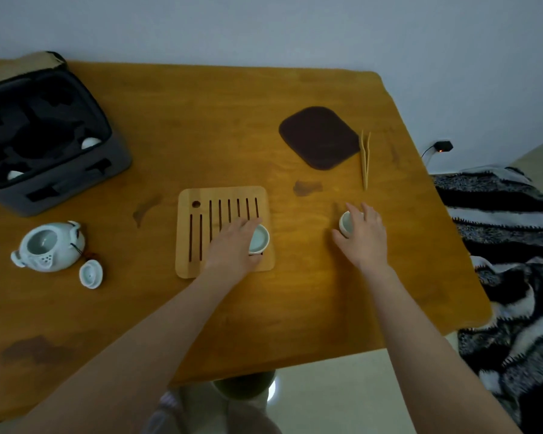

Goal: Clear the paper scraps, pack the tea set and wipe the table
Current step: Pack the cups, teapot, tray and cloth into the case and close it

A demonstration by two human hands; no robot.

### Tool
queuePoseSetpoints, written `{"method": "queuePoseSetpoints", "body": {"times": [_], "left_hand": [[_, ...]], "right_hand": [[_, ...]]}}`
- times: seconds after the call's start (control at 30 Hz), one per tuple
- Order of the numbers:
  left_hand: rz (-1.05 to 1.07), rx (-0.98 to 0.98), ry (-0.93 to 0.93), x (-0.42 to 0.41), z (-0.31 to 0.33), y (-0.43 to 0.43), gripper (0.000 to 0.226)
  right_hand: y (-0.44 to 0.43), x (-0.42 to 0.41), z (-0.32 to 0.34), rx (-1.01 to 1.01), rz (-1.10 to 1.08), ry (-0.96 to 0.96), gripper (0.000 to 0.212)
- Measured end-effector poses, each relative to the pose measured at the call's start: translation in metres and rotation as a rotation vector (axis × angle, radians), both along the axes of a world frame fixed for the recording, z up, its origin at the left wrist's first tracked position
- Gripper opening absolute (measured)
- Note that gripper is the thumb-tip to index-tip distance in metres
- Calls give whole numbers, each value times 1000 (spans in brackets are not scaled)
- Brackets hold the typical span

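Two cups are in hand: the left hand (232, 245) curls its fingers (248, 225) around the cup (259, 240) at the tray (195, 267)'s 4 o'clock corner, and the right hand (362, 234) wraps the second cup (345, 223) on the bare bench (311, 302). The open case (76, 180) lies at 10 o'clock from both hands, nearer the left. The left cup should probably go first.

On the desk (295, 89) a tray (198, 261) lies at centre, one cup (259, 239) on its right part, a second cup (345, 225) on the desk to the right. Behind that, a mat (320, 137) with tongs (365, 158) just right. Far left a case (76, 183) holding two cups; before it a teapot (47, 247), lid (91, 274) beside
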State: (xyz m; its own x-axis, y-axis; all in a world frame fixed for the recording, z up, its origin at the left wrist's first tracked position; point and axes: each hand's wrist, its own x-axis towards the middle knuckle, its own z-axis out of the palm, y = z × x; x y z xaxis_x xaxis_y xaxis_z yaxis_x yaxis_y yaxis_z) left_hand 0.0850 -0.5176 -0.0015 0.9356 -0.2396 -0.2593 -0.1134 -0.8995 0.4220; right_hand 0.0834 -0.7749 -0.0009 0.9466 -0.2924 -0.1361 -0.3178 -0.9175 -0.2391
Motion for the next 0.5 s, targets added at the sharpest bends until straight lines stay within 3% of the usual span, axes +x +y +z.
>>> {"method": "queuePoseSetpoints", "body": {"times": [0.1, 0.27, 0.5], "left_hand": [[41, -36, -16, -1, -1, -2, 74], [50, -104, -48, -5, 3, 0, 69], [92, -131, -125, -8, 25, 40, 65]], "right_hand": [[-7, 8, -2, 47, -7, 112, 73], [3, 9, -2, 46, 16, 128, 63], [83, 8, 26, 136, 122, 4, 67]]}}
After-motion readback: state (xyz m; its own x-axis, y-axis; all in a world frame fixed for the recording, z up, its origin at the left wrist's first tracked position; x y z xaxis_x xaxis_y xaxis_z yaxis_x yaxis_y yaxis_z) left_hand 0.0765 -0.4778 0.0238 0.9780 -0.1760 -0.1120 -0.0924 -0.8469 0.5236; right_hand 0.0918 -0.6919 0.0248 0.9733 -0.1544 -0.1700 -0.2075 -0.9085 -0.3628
